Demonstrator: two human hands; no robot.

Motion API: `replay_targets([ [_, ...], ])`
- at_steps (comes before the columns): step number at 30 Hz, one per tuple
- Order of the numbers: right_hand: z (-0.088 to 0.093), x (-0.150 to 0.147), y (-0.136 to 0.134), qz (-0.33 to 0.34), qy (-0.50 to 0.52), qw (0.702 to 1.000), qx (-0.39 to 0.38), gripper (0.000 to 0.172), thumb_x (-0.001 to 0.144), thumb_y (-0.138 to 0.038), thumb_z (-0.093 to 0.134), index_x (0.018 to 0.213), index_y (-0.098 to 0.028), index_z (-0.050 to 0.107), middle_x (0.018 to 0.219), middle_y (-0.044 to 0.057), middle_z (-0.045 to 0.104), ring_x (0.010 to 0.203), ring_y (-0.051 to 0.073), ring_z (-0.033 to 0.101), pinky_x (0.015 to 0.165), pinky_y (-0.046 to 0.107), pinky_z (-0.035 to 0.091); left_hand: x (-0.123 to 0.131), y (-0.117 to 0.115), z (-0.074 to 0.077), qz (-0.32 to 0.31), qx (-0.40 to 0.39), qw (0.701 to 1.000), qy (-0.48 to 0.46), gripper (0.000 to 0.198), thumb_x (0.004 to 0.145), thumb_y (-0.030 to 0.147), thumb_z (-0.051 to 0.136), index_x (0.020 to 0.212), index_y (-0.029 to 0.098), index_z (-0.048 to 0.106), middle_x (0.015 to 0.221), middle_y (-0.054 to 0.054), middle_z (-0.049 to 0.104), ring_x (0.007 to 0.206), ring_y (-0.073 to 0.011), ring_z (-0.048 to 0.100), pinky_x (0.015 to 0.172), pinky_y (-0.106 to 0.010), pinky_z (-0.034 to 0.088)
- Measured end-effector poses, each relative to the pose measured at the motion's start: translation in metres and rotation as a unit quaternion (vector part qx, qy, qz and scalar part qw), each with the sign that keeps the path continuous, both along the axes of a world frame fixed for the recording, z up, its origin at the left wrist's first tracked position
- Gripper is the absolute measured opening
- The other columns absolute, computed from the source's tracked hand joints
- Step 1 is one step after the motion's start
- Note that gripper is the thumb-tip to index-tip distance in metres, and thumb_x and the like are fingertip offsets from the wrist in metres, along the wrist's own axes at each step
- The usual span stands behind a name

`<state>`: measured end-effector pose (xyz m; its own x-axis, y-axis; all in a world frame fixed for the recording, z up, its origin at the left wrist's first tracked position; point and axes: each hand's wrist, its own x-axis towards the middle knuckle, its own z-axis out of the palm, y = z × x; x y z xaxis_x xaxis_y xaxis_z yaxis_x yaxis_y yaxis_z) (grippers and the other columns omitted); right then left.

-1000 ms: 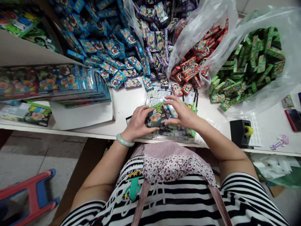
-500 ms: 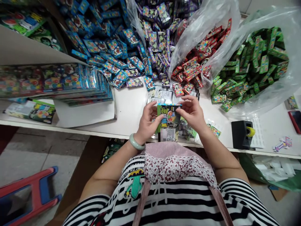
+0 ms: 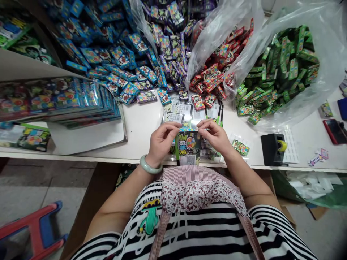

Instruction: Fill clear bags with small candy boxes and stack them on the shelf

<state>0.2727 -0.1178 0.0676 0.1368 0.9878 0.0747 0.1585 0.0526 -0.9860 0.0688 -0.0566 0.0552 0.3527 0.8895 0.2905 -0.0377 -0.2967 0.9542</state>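
Note:
Both hands hold one green printed card pack [image 3: 187, 146] in a clear sleeve, upright at the white table's [image 3: 143, 122] near edge. My left hand [image 3: 162, 142] pinches its top left corner, and a pale green bangle sits on that wrist. My right hand [image 3: 215, 135] pinches the top right corner. Under the pack lies a stack of flat clear sleeves with white labels [image 3: 187, 110]. One small green box [image 3: 240, 147] lies just right of my right hand.
Heaps of small boxes fill the back: blue [image 3: 114, 57], purple [image 3: 169, 47], red in a clear bag [image 3: 217, 72], green in a clear bag [image 3: 282, 68]. Finished packs are stacked at left [image 3: 59, 97]. A black tape dispenser [image 3: 273, 150] and a red phone [image 3: 334, 130] sit at right.
The pack has turned from lying sideways between my hands to standing upright, and both hands have shifted to pinch its top edge.

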Motion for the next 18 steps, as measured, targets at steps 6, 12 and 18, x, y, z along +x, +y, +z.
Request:
replay_targets([
  [6,0.011,0.004,-0.001,0.01,-0.014,1.0,0.011,0.021,0.08,-0.037,0.07,0.094,-0.025,0.06,0.091,0.001,0.064,0.086,0.014,0.061,0.067,0.029,0.052,0.005,0.005,0.008,-0.009,0.004,1.0,0.004,0.015,0.087,0.031,0.07,0.097,0.021,0.068,0.09,-0.003,0.073,0.085,-0.0151,0.07,0.078,-0.03,0.058],
  [12,0.027,0.002,0.004,0.044,-0.032,0.998,-0.016,0.019,0.079,-0.038,0.07,0.08,-0.023,0.058,0.085,-0.001,0.063,0.075,0.012,0.058,0.063,0.028,0.05,0.008,0.007,0.02,-0.027,0.012,0.999,0.015,0.011,0.081,0.029,0.074,0.078,0.02,0.067,0.08,-0.001,0.069,0.077,-0.0139,0.066,0.07,-0.028,0.055],
  [18,0.029,0.006,0.018,0.076,0.024,0.991,-0.109,0.021,0.073,-0.035,0.073,0.08,-0.022,0.059,0.075,-0.002,0.062,0.066,0.01,0.055,0.06,0.028,0.047,0.011,0.014,0.03,-0.051,-0.026,0.998,0.041,0.016,0.079,0.029,0.075,0.074,0.018,0.063,0.073,0.0,0.065,0.066,-0.0114,0.06,0.06,-0.025,0.05],
])
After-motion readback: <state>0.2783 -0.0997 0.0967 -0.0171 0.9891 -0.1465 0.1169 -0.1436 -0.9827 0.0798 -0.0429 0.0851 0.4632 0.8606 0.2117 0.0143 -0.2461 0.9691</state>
